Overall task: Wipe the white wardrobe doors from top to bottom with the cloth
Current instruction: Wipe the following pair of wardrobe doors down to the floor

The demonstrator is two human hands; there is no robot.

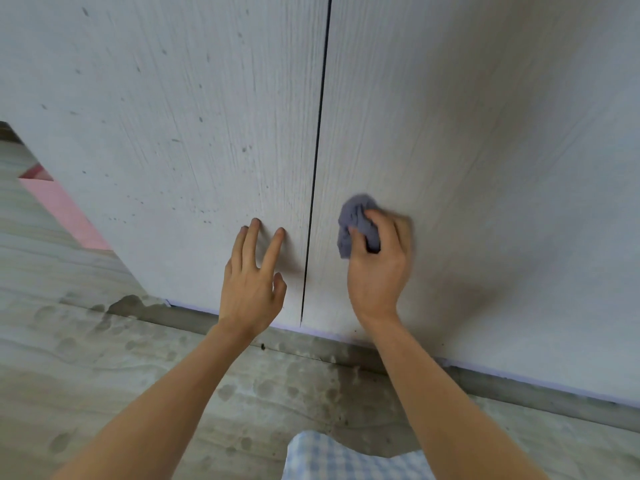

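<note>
I look down along two white wardrobe doors that fill most of the view, split by a thin dark seam [317, 161] running from the top edge down to the doors' bottom edge. I place everything against that seam.

Left of the seam is the left door [166, 116], pale with fine vertical grain and scattered small dark specks. My left hand [251, 277] rests on it just beside the seam, low on the door. Its fingers are straight and spread apart, fingertips [255, 222] touching the surface, thumb loose toward the seam. It holds nothing.

Right of the seam is the right door [502, 133], which looks cleaner, with few specks. My right hand [379, 261] is just beside the seam, at about the same height as the left. Its fingers are curled around a bunched grey-blue cloth [356, 220] and press it against the door. The cloth bulges out above and to the seam side of the fingers. This hand is slightly blurred.

Below the doors, a grey plinth strip [346, 351] runs along their bottom edge. Nearer me is a pale floor [104, 358] with dark, damp-looking blotches. Far left of the seam, past the left door's edge, a pink object [65, 209] shows. At the bottom edge, under the seam, I see blue-and-white checked fabric [346, 459].
</note>
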